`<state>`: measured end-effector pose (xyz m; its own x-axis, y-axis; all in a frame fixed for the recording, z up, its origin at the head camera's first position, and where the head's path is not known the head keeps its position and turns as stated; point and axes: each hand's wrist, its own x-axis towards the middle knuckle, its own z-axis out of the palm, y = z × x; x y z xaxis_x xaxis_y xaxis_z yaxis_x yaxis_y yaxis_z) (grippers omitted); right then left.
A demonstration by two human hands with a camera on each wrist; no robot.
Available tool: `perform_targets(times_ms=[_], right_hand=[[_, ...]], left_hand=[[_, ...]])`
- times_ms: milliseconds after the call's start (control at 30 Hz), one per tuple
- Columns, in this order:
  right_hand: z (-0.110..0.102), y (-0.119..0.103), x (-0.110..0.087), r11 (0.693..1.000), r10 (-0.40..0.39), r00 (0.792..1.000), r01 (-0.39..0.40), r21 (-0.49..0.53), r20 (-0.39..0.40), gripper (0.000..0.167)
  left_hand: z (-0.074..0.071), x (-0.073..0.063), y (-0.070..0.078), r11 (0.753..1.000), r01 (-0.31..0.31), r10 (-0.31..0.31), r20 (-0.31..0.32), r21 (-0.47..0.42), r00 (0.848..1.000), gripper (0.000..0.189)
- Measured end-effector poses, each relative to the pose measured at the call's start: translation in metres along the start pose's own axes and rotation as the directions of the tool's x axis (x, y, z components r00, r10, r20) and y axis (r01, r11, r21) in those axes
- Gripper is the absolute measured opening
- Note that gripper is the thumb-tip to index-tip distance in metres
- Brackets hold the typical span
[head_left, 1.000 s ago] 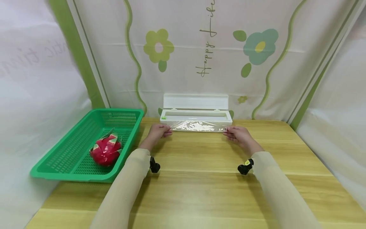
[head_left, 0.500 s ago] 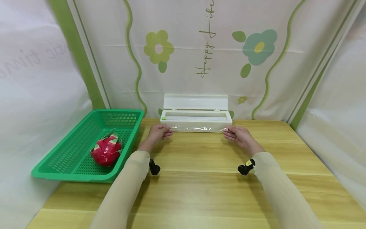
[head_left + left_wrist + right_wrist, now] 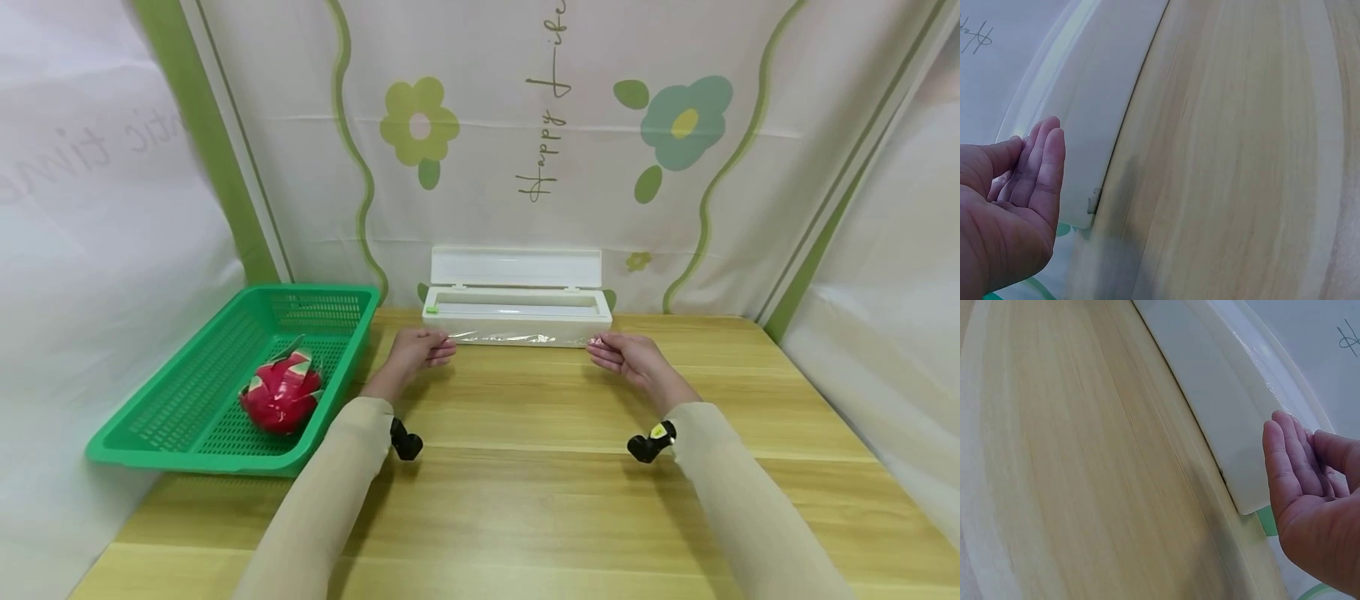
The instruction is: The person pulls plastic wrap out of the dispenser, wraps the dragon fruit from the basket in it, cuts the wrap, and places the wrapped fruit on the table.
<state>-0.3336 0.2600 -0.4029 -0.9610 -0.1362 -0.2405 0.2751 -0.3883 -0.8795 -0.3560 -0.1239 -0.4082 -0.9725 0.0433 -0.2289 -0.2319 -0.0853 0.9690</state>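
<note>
A white cling film dispenser box [image 3: 517, 310] stands at the back of the table, its lid [image 3: 516, 267] raised against the curtain. Clear cling film [image 3: 517, 338] stretches along the front of the box between both hands. At the film's left corner, my left hand [image 3: 417, 350] pinches it between thumb and index finger. My right hand [image 3: 624, 354] pinches the opposite corner the same way. Both wrist views show the thumb meeting the index finger while the other fingers stay fairly straight. A small green cutter slide [image 3: 431, 310] sits at the box's left end.
On the left stands a green plastic basket [image 3: 187, 461] holding a red dragon fruit [image 3: 282, 396]. The wooden table [image 3: 517, 500] spreads in front of the box. A printed curtain [image 3: 487, 208] closes off the back, with white sheets at both sides.
The film's broad shine on the box front has narrowed to a thin strip near its lower edge. Both hands keep their pinch and have hardly moved.
</note>
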Motion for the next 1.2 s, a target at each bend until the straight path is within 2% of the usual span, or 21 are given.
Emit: perform_targets(times_ms=[333,567,733,967,1200], right_hand=[[0.001,-0.003,-0.008,0.999,0.003,1.000,-0.002,-0.034,0.028,0.036],[0.000,-0.001,-0.012,1.000,0.000,0.999,0.001,-0.025,0.037,0.020],[0.001,-0.003,-0.014,0.999,-0.004,0.999,0.006,-0.040,0.043,0.022],[0.000,-0.003,-0.018,0.999,-0.003,0.999,0.005,-0.040,0.050,0.016],[-0.002,-0.001,-0.021,0.996,-0.031,0.998,0.035,-0.081,0.052,0.022]], left_hand=[[0.001,-0.005,0.000,1.000,-0.008,0.008,-0.007,-0.005,1.000,0.032],[0.001,-0.013,0.003,1.000,-0.010,0.010,-0.005,-0.009,1.000,0.029],[0.002,-0.018,0.004,1.000,-0.017,0.016,-0.020,-0.020,1.000,0.028],[0.003,-0.025,0.005,1.000,-0.024,0.024,-0.031,0.001,0.999,0.022],[0.001,-0.029,0.005,0.999,-0.039,0.039,-0.031,0.007,0.999,0.023]])
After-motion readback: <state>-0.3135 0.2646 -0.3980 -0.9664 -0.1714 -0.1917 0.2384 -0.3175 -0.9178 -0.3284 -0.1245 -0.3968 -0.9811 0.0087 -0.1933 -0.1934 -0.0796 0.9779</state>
